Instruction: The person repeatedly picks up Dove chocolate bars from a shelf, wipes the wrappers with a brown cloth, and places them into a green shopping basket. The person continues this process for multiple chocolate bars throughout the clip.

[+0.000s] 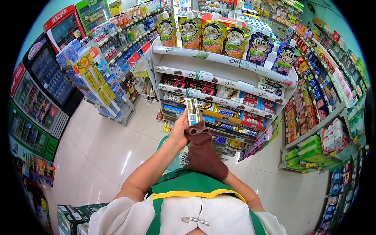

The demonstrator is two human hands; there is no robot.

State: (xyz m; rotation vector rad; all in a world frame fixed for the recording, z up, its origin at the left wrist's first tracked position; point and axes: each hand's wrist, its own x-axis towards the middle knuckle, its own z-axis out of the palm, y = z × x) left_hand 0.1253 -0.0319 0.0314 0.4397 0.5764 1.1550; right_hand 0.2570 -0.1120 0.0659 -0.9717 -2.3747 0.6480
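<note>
My left hand point(179, 130) holds up a small flat packet point(192, 111) with a printed label, in front of the candy shelf. Beside it, a brown cloth point(202, 149) drapes over my right hand and covers it down to the wrist; its upper edge touches the packet's lower end. The fingers of my right hand are hidden under the cloth. Just beyond the packet, the white tiered display rack point(176, 70) bears chocolate bars point(227, 111) and boxed sweets. On its top stand several spouted jelly pouches point(213, 33) with cartoon faces.
Drink coolers point(48, 67) line the left wall, near a bottle shelf point(113, 44) and a small stand point(98, 79). Snack shelves point(311, 108) run along the right. A green plastic stool point(162, 144) is partly visible below the rack. Dark green boxes point(69, 218) lie at lower left.
</note>
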